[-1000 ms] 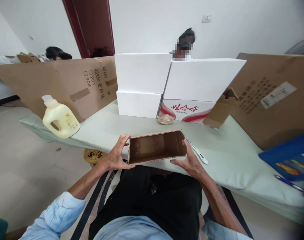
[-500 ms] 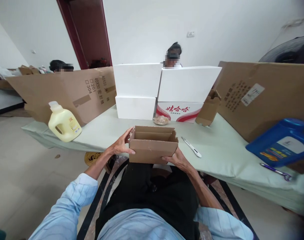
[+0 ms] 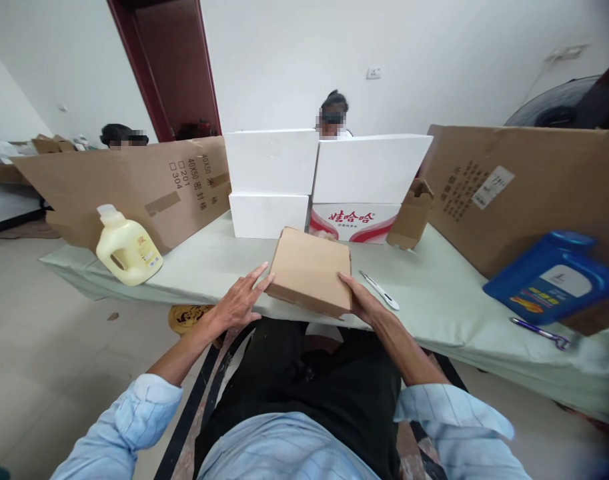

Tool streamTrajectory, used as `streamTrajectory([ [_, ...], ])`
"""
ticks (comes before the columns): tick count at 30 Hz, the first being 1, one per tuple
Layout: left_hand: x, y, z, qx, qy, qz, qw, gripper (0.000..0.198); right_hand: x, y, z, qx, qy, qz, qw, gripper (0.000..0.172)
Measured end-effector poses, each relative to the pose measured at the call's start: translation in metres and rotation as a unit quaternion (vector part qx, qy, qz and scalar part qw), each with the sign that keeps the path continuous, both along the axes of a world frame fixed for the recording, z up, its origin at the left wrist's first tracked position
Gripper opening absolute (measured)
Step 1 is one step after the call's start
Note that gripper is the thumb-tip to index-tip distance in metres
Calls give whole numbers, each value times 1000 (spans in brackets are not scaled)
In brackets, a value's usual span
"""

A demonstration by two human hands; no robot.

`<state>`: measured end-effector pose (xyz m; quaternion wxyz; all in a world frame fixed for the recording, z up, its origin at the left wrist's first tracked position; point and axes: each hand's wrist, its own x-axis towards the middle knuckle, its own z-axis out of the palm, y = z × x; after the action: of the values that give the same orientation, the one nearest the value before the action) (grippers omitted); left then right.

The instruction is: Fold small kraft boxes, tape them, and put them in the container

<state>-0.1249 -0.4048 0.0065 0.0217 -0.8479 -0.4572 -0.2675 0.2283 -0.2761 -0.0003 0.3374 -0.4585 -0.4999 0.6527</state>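
Observation:
A small brown cardboard box (image 3: 311, 270) is tilted at the table's near edge, a broad flat face towards me. My right hand (image 3: 367, 300) grips its near right corner, thumb on the broad face and the other fingers mostly hidden behind the side. At the left corner is my left hand (image 3: 241, 300), open with fingers spread, its fingertips at the box's edge; whether they press on it I cannot tell. A white utility knife (image 3: 379, 291) lies on the table just right of the box.
White boxes (image 3: 271, 163) are stacked behind, flanked by large cardboard panels (image 3: 184, 193). A yellow jug (image 3: 129, 247) stands left; a blue jug (image 3: 554, 277) and purple pen (image 3: 539, 332) lie right on the green-covered table (image 3: 449, 293). Two people are beyond the panels and boxes.
The box has turned from its open side facing up to a flat closed face showing. My left hand has loosened from its side, fingers spreading; my right hand keeps hold.

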Motion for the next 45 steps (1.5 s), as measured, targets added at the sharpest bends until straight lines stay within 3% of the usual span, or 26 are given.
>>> streamTrajectory([
  [4, 6, 8, 9, 51, 15, 4, 999, 121, 0, -5, 7, -64, -18, 56, 996, 62],
  [9, 3, 16, 24, 50, -56, 13, 997, 135, 11, -10, 21, -104, 14, 154, 983, 75],
  [12, -3, 17, 32, 21, -119, 24, 992, 140, 17, -6, 28, -70, -18, 187, 980, 80],
  [15, -10, 17, 38, -15, -176, 41, 983, 137, 22, 5, 26, 41, -118, 157, 980, 78],
  [17, -13, 17, 38, -24, -203, 54, 977, 136, 27, 16, 20, 164, -262, 98, 946, 71],
  [20, -14, 17, 33, -32, -230, 62, 971, 134, 42, 34, 9, 280, -456, -10, 845, 48],
  [24, -9, 15, 25, -16, -254, 60, 965, 129, 62, 46, -6, 271, -568, -64, 775, 32],
  [29, 3, 10, 26, 30, -266, 62, 961, 115, 73, 50, -21, 281, -624, -61, 727, 24],
  [33, 10, 3, 27, 47, -278, 63, 957, 98, 78, 54, -27, 275, -632, -76, 720, 28],
  [38, 13, -5, 22, 44, -304, 58, 950, 82, 86, 55, -30, 272, -607, -105, 740, 32],
  [45, 10, -10, 20, 16, -336, 58, 940, 79, 77, 50, -7, 345, -478, -167, 790, 36],
])
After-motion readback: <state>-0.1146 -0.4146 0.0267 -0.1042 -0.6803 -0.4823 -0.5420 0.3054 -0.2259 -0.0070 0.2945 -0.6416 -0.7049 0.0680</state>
